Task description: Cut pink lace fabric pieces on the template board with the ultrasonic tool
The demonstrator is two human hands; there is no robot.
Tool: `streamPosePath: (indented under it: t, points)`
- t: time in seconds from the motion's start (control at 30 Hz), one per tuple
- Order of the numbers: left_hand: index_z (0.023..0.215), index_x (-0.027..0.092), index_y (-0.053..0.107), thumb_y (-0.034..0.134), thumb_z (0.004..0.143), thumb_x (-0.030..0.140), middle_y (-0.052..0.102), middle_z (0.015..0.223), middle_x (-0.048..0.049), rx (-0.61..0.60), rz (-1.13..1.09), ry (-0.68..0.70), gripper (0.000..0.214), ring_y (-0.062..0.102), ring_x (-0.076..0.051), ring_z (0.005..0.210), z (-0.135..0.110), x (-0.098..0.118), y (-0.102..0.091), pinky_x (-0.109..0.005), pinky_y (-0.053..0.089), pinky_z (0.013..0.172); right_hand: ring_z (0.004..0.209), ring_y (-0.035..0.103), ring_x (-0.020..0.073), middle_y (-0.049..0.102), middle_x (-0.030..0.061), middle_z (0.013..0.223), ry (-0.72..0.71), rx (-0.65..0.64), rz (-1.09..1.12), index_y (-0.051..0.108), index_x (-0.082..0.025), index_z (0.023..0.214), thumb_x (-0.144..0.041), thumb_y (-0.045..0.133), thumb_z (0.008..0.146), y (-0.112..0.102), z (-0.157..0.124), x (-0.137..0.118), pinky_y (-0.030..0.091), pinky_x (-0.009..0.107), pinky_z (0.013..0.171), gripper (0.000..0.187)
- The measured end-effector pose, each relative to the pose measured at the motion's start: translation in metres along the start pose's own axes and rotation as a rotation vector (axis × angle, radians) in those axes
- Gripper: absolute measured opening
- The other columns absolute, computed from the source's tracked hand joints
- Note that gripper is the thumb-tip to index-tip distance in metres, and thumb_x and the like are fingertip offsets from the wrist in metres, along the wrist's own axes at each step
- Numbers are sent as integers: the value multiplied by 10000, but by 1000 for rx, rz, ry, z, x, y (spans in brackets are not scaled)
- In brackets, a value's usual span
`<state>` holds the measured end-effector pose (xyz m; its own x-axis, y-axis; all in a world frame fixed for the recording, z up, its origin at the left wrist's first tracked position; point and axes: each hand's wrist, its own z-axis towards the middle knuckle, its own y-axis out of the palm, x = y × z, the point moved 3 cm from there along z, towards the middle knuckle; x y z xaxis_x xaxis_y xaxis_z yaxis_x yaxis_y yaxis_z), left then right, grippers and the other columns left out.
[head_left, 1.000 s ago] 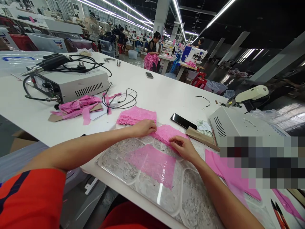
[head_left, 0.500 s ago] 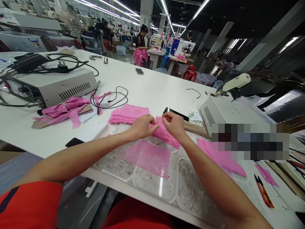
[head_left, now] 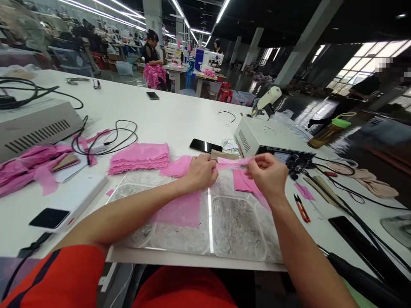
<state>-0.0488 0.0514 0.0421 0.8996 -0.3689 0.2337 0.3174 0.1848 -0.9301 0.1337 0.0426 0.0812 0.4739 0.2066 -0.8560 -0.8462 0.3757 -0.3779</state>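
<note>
At the near side of the white table, a person's two bare hands work over a clear board, a pale pink strip spanning the gap between them. Take twelve o'clock as straight away from the worker.

From the right hand, the strip runs out at nine o'clock; thumb and fingertips are closed together on its end, with hardly a gap showing between them. The left hand sits at the strip's other end, which comes away at about two o'clock from its knuckles. Its fingers are loosely curled, palm down, and from where I stand I can't tell whether they pinch the strip or only lie against it.

At nine o'clock from the left hand, partly covered by it, is a pink lace piece, and just past that, nearer ten, a neat pink stack. At seven o'clock a pink sheet shows at the board, on it or beneath, I can't say which. A folded pink cloth lies at about eight o'clock from the right fingertips, close by.

Straight up at twelve from the left hand lies a black phone; red-handled snips rest at four from the right hand.
</note>
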Motion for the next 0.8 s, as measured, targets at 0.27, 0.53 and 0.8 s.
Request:
streamPosePath:
  t: [0.27, 0.53, 0.8]
  points:
    - [736, 165, 622, 577, 779, 192, 644, 891, -77, -196, -2, 630, 68, 568, -216, 873, -70, 48, 14, -443, 361, 988, 462, 519, 151, 582, -1, 497, -13, -230, -674, 500, -232, 589, -346, 493, 775, -80, -89, 91, 335, 285, 506, 219]
    - [818, 169, 687, 552, 909, 237, 680, 862, -49, -265, -191, 513, 176, 638, -175, 795, -14, 56, 17, -331, 474, 803, 721, 608, 175, 671, 52, 857, -107, -163, -766, 598, -212, 882, -281, 519, 818, -81, -71, 88, 396, 283, 611, 123]
    - [1026, 183, 717, 608, 837, 150, 677, 1127, -74, -228, -146, 433, 220, 631, -223, 1057, 60, 69, 58, -359, 477, 950, 778, 588, 175, 655, 83, 891, -55, -251, -881, 633, -199, 839, -181, 486, 871, -60, -42, 97, 330, 280, 589, 152]
